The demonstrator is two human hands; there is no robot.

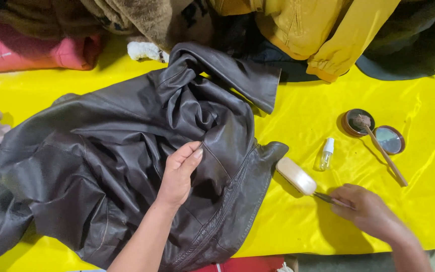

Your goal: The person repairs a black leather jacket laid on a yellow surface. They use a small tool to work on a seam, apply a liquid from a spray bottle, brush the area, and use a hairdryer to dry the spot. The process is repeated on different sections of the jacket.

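Open polish tin (358,122) holds dauber; left hand (178,174) fingers grip jacket (101,166); right hand (366,209) pinches tool.

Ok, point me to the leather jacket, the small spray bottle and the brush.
leather jacket (101,166), head view, on the wide dark panel left of the left hand.
spray bottle (326,154), head view, on its clear body below the white cap.
brush (296,176), head view, on its pale wooden back.
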